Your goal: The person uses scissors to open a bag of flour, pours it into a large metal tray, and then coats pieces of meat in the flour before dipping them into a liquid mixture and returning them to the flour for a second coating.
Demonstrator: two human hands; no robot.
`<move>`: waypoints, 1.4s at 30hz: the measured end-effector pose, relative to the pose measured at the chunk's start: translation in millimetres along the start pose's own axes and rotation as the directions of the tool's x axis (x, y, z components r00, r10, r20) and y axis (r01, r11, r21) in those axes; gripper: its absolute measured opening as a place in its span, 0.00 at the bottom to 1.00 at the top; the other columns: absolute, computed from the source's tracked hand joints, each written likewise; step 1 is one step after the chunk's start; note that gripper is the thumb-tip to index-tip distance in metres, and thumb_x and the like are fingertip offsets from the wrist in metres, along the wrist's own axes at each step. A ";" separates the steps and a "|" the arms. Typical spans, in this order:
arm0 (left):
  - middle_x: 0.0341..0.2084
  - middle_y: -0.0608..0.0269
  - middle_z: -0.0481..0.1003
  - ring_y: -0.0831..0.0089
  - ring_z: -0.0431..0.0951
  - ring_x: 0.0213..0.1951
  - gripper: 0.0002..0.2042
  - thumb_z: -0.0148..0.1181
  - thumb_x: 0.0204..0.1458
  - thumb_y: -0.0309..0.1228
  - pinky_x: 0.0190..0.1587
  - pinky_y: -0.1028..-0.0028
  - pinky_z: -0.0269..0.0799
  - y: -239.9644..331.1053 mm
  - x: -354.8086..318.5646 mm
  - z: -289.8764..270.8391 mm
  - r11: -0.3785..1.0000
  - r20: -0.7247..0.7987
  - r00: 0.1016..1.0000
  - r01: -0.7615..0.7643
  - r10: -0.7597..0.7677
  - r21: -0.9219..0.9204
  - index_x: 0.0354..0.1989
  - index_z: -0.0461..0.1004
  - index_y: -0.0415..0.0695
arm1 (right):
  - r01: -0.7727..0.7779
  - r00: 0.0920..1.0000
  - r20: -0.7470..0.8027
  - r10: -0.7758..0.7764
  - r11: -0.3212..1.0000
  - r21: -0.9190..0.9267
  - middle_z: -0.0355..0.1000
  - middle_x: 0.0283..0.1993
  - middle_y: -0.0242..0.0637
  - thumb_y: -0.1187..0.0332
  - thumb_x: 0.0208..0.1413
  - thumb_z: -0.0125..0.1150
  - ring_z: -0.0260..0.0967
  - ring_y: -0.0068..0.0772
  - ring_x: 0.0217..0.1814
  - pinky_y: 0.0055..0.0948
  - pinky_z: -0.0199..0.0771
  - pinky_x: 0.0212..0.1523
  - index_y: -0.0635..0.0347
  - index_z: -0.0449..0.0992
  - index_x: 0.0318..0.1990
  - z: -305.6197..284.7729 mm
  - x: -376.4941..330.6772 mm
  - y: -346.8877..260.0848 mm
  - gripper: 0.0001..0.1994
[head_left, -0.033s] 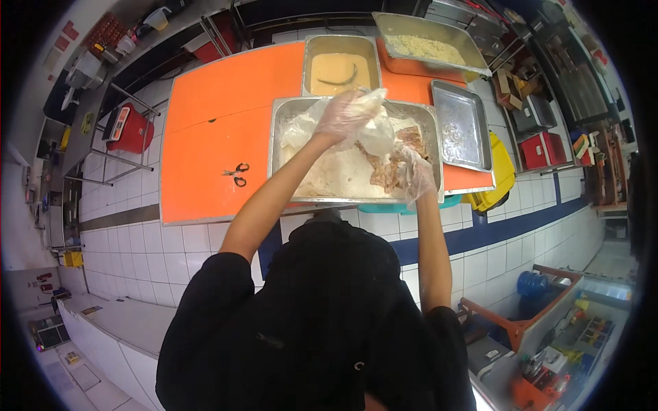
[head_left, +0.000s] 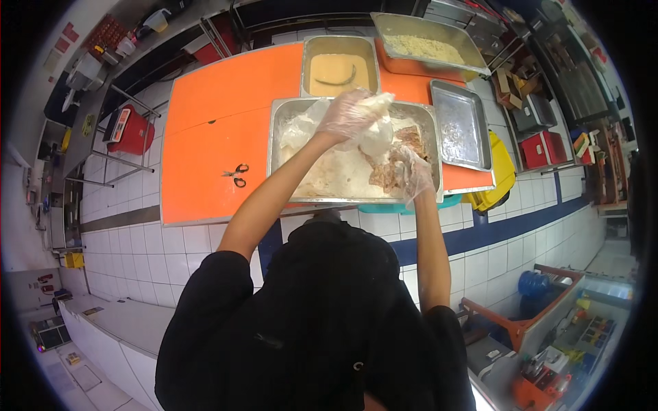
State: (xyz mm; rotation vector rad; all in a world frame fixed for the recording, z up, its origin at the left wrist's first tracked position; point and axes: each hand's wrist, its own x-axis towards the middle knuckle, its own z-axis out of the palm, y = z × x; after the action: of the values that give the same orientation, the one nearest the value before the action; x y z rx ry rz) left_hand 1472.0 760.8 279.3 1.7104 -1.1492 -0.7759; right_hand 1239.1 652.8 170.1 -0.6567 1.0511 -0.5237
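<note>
A deep steel tray (head_left: pixel 440 185) near the table's front edge holds white powder like flour (head_left: pixel 329 170) and brownish pieces that look like raw meat (head_left: pixel 385 177). My left hand (head_left: pixel 344 115), in a clear plastic glove, is closed on a whitish plastic bag (head_left: pixel 377 137) above the tray's middle. The bag hangs down over the powder, and its contents cannot be made out. At the tray's right side my right hand (head_left: pixel 417 177), gloved too, rests low among the meat pieces. Its fingers are partly hidden there.
Behind the tray stand a pan of orange-yellow liquid (head_left: pixel 329 68) with a curved handle in it and a large pan of pale shreds (head_left: pixel 428 48). A shallow metal tray (head_left: pixel 459 123) lies right. Black-handled scissors (head_left: pixel 237 175) lie on the orange table (head_left: pixel 226 89).
My left hand and the bag have shifted slightly to the right. My right hand stays at the meat pieces, its fingers moved a little.
</note>
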 end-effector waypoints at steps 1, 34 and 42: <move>0.55 0.54 0.76 0.61 0.75 0.56 0.27 0.68 0.53 0.45 0.57 0.66 0.73 10.2 7.7 13.4 1.000 0.020 1.000 -0.021 0.021 0.002 0.58 0.74 0.44 | 0.007 0.998 0.067 -0.010 0.999 0.047 0.78 0.50 0.30 0.64 0.65 0.62 0.71 0.19 0.37 0.17 0.76 0.33 0.57 0.75 0.60 -21.2 21.8 3.6 0.18; 0.46 0.54 0.79 0.55 0.78 0.50 0.39 0.76 0.40 0.57 0.54 0.61 0.75 45.4 45.1 24.9 0.734 -0.222 0.756 -0.448 0.616 0.510 0.58 0.75 0.45 | 0.795 0.146 0.766 -0.626 -0.386 -0.468 0.75 0.39 0.56 0.71 0.61 0.61 0.73 0.61 0.43 0.49 0.73 0.44 0.66 0.78 0.40 31.4 -22.5 -168.7 0.06; 0.58 0.60 0.74 0.64 0.74 0.57 0.41 0.80 0.43 0.37 0.62 0.65 0.70 0.7 0.9 43.1 0.951 -0.214 0.932 -0.307 0.291 -0.043 0.68 0.68 0.47 | 0.789 0.306 0.778 -0.548 -0.312 -0.529 0.75 0.38 0.57 0.71 0.62 0.60 0.73 0.62 0.43 0.50 0.72 0.44 0.67 0.77 0.38 54.2 -53.5 -191.2 0.07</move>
State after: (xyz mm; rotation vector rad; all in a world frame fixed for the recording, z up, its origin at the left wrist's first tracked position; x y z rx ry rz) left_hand 1435.2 745.4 263.1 1.4682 -1.1845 -0.4373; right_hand 1250.6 568.5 357.5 -2.6016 0.4456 -0.8020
